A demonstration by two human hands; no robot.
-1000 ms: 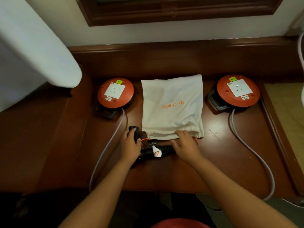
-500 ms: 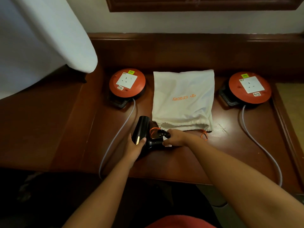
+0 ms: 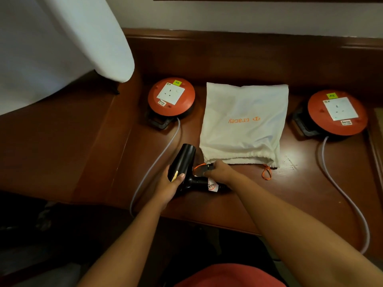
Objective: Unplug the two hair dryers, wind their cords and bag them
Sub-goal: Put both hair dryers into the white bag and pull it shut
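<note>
Left hand (image 3: 168, 186) grips the black hair dryer (image 3: 183, 162) barrel, nozzle tilted up — at the wooden desk's (image 3: 99, 162) front, just left of the white drawstring bag (image 3: 243, 125) mouth. Right hand (image 3: 220, 172) pinches the black plug (image 3: 204, 169) beside the bag's opening. Both orange cable reels (image 3: 171, 96) sit unplugged.

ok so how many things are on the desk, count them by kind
orange cable reels: 2, left and right
white drawstring bags: 1
black hair dryers: 1 in view, held by the left hand, with the right hand at its cord end
total: 4
</note>
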